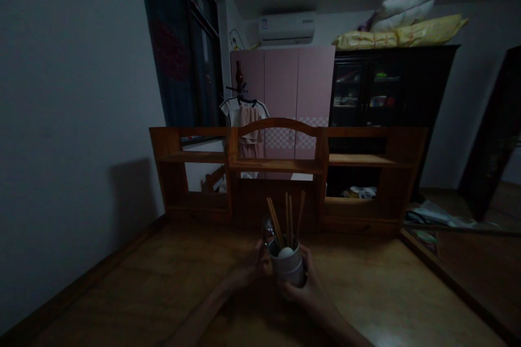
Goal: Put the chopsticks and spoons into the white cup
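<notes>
My right hand [303, 284] is wrapped round the side and lower part of a grey cylindrical cup [287, 270], held above the wooden desk. Several thin wooden chopsticks [289, 217] stand in the cup, leaning different ways. A white rounded object [286, 252] shows at the cup's front rim; its kind is unclear. To the left of the cup, my left hand [256, 261] has its fingers closed at the lower end of a shiny metal spoon [267, 227], its rounded end up beside the chopsticks. Dim light blurs where the fingers meet it.
The wooden desk [195, 276] spreads under both hands. Along its back stands a wooden shelf unit [279, 165]. A wall [81, 119] borders the left side. Beyond are a pink wardrobe [280, 84], a dark cabinet [419, 97] and clothes on a stand [249, 119].
</notes>
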Motion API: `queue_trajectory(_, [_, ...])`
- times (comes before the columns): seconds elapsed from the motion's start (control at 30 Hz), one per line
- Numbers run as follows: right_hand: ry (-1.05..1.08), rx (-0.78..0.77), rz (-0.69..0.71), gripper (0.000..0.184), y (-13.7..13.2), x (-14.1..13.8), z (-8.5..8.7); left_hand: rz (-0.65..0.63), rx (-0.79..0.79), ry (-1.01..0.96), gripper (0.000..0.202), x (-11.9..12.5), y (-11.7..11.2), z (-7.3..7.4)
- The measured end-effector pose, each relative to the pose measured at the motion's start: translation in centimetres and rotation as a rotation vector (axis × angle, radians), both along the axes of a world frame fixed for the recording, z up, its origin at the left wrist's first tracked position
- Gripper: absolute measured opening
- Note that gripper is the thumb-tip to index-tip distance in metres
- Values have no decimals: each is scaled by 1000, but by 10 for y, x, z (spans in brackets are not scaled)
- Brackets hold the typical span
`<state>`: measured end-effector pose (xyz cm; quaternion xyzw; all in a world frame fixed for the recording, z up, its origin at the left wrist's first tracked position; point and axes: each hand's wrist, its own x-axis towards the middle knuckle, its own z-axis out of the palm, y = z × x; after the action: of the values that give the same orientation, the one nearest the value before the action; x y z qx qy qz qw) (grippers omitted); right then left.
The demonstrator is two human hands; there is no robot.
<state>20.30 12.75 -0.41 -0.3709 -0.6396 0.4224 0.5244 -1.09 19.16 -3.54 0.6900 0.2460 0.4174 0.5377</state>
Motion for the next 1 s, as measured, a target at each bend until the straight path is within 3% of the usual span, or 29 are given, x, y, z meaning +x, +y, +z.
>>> queue_trajectory(0.1, [-49, 32, -2, 74, -3, 0, 2, 33, 90, 26, 69, 1, -8, 8])
queue_trajectory(0.23, [-93, 34, 11, 72, -7, 1, 5, 48, 94, 46, 74, 2, -14, 16])
queue_trajectory(0.37, [-153, 67, 8, 71, -9, 2, 8, 68, 109, 155, 70, -2, -14, 14])
queue_trajectory(0.53, [-162, 125, -32, 71, -6, 4, 7, -3, 123, 76, 75, 2, -21, 24])
queue_trajectory(0.73, [-137, 84, 7, 71, -7, 3, 7, -54, -33, -65, 74, 9, -35, 42])
queue_trajectory(1.0, [-95, -3, 27, 69, -2, 8, 3, -19, -206, -128, 65, 6, -30, 33])
